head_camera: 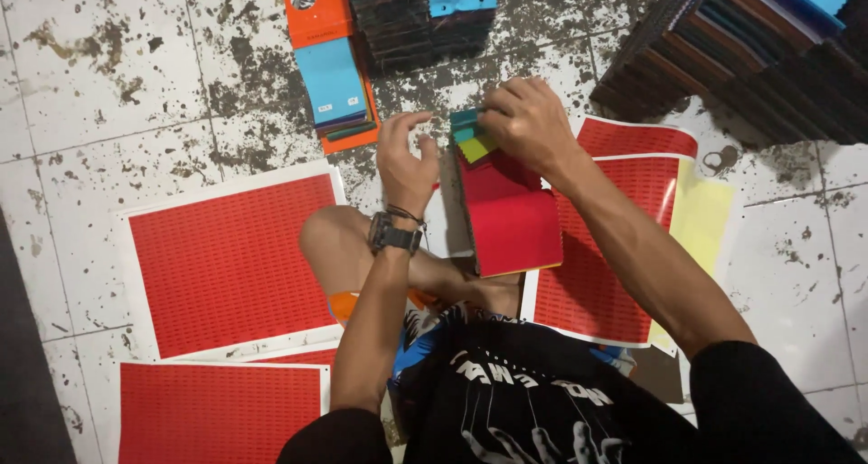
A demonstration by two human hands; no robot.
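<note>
1. Closest in: red sticker sheets (231, 265) flat on the stained tile floor (108, 93) by the left knee (330, 238), another sheet (217, 410) below them. Likely to crease or pick up grit if a leg shifts across them.

2. Resting on the lap: a red swatch book (511, 224), cover folded open, far end raised toward the hands. Could slide off the knee, since only the top end looks gripped.

3. Left hand (407, 161) spread loosely, fingers curled, wrist in a dark watch (393, 235); hovering just beside the book's top edge, apparently not gripping anything. Little support from that side, so a twist of the book seems possible.

4. Right hand (529, 120) pinching the top of the swatch stack, where teal and yellow-green swatches (470, 138) stick out. Risk of bending a swatch corner or pulling one crooked under a tight pinch.

5. Under the right forearm: more red sheets (624, 238) over a pale yellow backing sheet (705, 220). Apt to be smudged or dragged by the arm.

6. Farther out: an orange and blue swatch book (330, 75) near a dark pile (407, 21), well apart from the hands.

7. Far right: a long slanted row of dark books (741, 48), leaning; might topple if nudged.
</note>
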